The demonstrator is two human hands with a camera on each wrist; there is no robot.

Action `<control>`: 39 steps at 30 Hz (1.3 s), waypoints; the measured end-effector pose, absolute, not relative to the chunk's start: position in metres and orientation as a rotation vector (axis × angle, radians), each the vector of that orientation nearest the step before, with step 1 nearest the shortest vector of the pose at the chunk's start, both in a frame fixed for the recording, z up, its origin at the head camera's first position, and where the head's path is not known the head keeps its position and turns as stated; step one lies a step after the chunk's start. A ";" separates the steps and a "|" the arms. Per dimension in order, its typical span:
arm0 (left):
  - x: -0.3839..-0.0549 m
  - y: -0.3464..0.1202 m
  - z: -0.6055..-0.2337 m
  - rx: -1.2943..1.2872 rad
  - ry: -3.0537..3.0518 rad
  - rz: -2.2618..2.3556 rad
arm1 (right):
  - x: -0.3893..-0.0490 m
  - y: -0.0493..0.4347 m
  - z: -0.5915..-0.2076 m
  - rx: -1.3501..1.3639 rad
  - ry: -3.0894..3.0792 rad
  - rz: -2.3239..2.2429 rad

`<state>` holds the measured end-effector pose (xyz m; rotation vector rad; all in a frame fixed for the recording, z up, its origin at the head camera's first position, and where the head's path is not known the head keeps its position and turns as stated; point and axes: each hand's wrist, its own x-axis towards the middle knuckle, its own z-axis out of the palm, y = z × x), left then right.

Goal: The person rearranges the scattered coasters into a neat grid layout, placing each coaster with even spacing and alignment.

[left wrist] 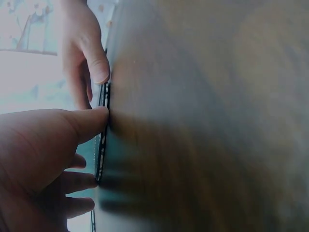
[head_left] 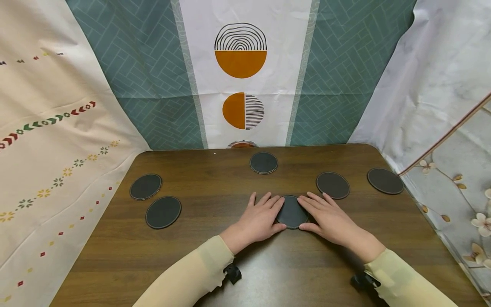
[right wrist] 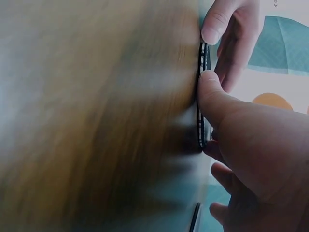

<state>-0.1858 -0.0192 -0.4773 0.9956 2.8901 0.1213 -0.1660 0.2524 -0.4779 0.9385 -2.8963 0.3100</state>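
Note:
A dark round coaster (head_left: pixel 292 213) with a stitched-looking rim lies between my two hands near the middle of the wooden table. My left hand (head_left: pixel 258 219) holds it from the left, thumb at the near edge and index finger at the upper left rim. From the right, my right hand (head_left: pixel 329 216) grips it the same way, its other fingers spread out over the table. Both wrist views show the coaster's edge (left wrist: pixel 102 140) side-on, patterned black and white, with the thumb tips against it.
Other dark coasters are scattered about: two at left (head_left: pixel 145 186) (head_left: pixel 163 212), one at the back (head_left: pixel 264 163), two at right (head_left: pixel 333 185) (head_left: pixel 385 181). The wooden table (head_left: pixel 215 179) meets patterned cloths (head_left: pixel 153 85) at its back and sides.

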 end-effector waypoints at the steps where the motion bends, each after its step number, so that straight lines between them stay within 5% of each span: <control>1: -0.186 -0.021 -0.477 0.988 2.891 0.121 | -0.167 0.251 -0.478 0.943 -2.891 0.307; 39: -0.198 -0.077 -0.478 0.828 2.916 0.158 | -0.202 0.191 -0.480 1.035 -2.916 0.321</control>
